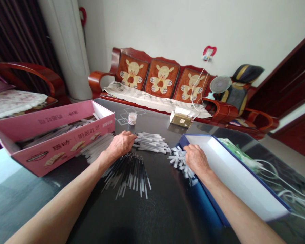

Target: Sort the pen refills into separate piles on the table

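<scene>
- Your left hand (122,142) lay at the left end of the row of white tubes (152,142), back upward, fingers bent and drawn together; whether the fingertips gripped anything could not be told from this view.
- Your right hand (196,157) lay beyond the row's right end, fingers curled down over the pile of pale caps (179,159); its fingertips were hidden, so whether it held a cap could not be told.
- Long axis: the row's tubes pointed from your left hand toward the caps, sloping slightly toward you at the right.
- Nearer hand: your left was closer to the row, your right to the caps, which lay just past the row's right end.
- On your side of the row, dark refills (132,171) fanned toward you, their gathered ends close by your left hand.
- To the row's left, beyond that hand, stood the pink box (73,140); to its right, past the caps, the blue box (239,176).
</scene>
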The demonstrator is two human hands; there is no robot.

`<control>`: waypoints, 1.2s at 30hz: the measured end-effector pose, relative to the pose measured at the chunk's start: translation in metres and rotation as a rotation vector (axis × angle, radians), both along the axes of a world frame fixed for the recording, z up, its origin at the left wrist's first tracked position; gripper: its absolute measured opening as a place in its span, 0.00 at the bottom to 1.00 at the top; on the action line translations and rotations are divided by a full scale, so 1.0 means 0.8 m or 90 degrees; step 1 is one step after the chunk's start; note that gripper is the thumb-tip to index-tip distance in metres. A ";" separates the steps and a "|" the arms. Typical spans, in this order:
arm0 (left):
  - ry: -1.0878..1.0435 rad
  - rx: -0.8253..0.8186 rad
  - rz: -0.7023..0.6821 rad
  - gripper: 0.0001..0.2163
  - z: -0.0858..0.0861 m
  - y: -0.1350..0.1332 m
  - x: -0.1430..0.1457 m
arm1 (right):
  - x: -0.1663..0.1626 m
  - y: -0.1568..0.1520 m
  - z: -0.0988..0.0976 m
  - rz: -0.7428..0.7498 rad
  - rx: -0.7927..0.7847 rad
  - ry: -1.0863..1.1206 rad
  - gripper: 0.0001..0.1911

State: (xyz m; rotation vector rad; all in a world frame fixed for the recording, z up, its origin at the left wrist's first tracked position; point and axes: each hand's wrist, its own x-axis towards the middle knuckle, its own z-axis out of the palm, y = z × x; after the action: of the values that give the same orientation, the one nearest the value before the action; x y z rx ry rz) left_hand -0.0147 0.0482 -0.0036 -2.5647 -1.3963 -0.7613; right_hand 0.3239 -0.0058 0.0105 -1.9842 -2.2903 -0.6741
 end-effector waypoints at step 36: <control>-0.585 -0.337 0.056 0.21 -0.002 -0.017 0.045 | -0.159 0.001 -0.058 0.378 0.002 0.579 0.05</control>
State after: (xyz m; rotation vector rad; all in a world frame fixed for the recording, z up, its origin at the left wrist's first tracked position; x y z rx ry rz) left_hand 0.0215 0.0347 -0.0049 -2.5442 -2.1637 -1.9384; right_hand 0.1965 -0.0049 -0.0361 -1.0962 -2.0345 0.2405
